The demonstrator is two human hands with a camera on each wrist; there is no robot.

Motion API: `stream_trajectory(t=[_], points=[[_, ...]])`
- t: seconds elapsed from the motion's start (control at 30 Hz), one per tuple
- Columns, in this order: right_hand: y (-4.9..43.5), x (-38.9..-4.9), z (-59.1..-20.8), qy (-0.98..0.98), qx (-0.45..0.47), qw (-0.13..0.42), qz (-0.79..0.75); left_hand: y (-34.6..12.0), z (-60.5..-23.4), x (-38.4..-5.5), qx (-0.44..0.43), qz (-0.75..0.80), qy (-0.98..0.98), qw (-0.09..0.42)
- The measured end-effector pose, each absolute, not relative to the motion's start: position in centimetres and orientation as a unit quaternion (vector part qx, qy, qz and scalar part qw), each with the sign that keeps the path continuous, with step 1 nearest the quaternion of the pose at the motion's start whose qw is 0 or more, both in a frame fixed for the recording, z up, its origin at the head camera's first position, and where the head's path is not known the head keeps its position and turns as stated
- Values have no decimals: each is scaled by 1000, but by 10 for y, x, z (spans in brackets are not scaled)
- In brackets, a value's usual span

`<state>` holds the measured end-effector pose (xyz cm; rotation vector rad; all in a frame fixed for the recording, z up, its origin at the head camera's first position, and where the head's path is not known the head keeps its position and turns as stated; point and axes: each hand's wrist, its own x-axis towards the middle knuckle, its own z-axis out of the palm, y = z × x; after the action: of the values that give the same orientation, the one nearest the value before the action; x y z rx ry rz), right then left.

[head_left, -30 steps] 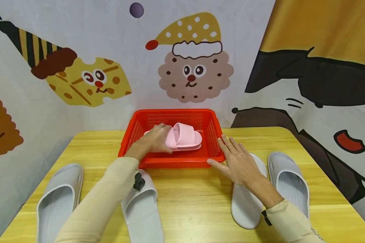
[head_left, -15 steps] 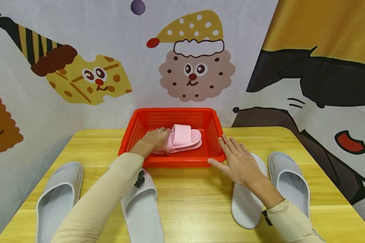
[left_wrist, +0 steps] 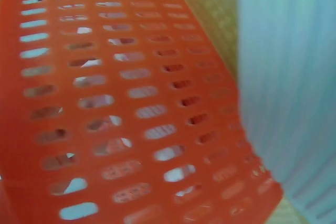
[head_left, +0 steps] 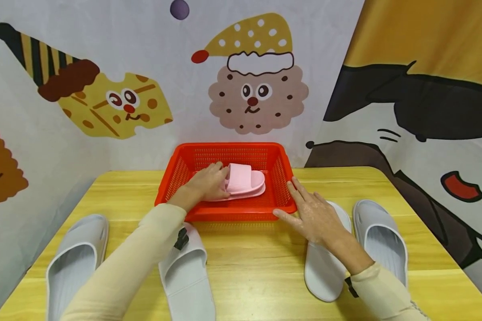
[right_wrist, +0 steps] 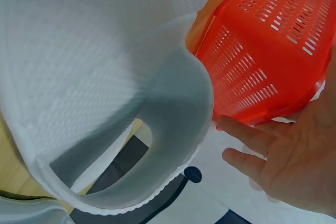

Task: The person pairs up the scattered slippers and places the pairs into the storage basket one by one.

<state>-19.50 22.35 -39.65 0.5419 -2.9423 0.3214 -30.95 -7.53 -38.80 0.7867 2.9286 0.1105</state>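
Observation:
A pink slide slipper (head_left: pixel 241 178) lies in the red plastic basket (head_left: pixel 225 217), its toe pointing right. Whether a second one sits under it I cannot tell. My left hand (head_left: pixel 209 182) is over the heel end, fingers spread on the far side and thumb stretched along the near side; the contact is partly hidden. My right hand (head_left: pixel 317 218) has straight fingers resting against the basket's right front corner. In the right wrist view its fingers (right_wrist: pixel 247 135) touch the basket wall. The left wrist view shows only the basket's perforated wall (left_wrist: pixel 126 98) and a pale ribbed slipper part (left_wrist: pixel 289 87).
Grey slippers stand on the wooden table (head_left: pixel 245 263): a closed-toe one (head_left: pixel 78 258) at far left, a slide (head_left: pixel 189 276) by the left forearm, a slide (head_left: pixel 325 276) under the right hand, and another closed-toe one (head_left: pixel 379 240) at far right. A cartoon-printed cloth hangs behind.
The pink slipper has turned slightly and lies lower at its heel than a second ago. My left fingers, curled at the heel half a second ago, have spread. The right hand stays at the basket corner.

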Motion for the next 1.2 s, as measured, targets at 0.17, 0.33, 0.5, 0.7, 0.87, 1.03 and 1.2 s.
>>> stream_trajectory(t=[0.17, 0.33, 0.5, 0.7, 0.87, 1.03, 1.2], points=[[223, -195, -396, -977, 172, 65, 110, -72, -378, -302, 260, 58, 956, 120], [223, -194, -395, -977, 166, 67, 114, -70, -377, -297, 261, 49, 950, 165], [223, -193, -397, -977, 166, 68, 117, -70, -380, -296, 256, 44, 950, 174], [223, -193, -397, -976, 168, 69, 123, -71, -384, -296, 250, 49, 951, 175], [223, -193, -395, -975, 171, 71, 123, -71, -383, -296, 245, 51, 952, 179], [225, -194, -395, -974, 177, 80, 117, -76, -382, -295, 254, 86, 944, 192], [224, -194, -397, -973, 182, 77, 121, -92, -378, -290, 254, 175, 930, 197]])
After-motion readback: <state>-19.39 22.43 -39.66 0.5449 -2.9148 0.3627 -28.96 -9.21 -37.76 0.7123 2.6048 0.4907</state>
